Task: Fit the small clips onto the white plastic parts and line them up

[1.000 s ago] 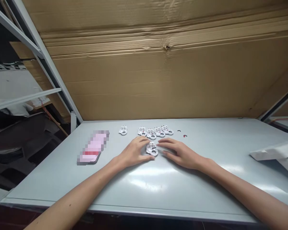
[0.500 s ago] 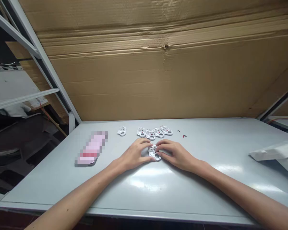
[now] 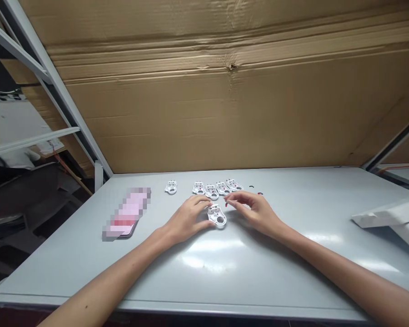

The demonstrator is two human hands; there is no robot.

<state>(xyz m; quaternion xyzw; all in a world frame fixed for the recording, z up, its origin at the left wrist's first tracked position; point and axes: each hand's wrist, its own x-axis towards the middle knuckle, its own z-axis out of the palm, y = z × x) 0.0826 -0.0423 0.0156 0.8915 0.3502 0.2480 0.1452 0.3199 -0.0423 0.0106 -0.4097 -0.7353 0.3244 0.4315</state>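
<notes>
A white plastic part (image 3: 216, 215) lies flat on the grey table (image 3: 303, 268), between the left hand (image 3: 187, 219) and the right hand (image 3: 254, 211). The left fingers (image 3: 202, 203) are held loosely open just beside it. The right fingertips (image 3: 233, 198) are drawn together just clear of it, and a small red piece (image 3: 226, 205) is seen at them; whether it is gripped cannot be told. A row of four similar parts (image 3: 211, 192) is set just beyond. Open room is left toward the near table edge (image 3: 191, 305).
</notes>
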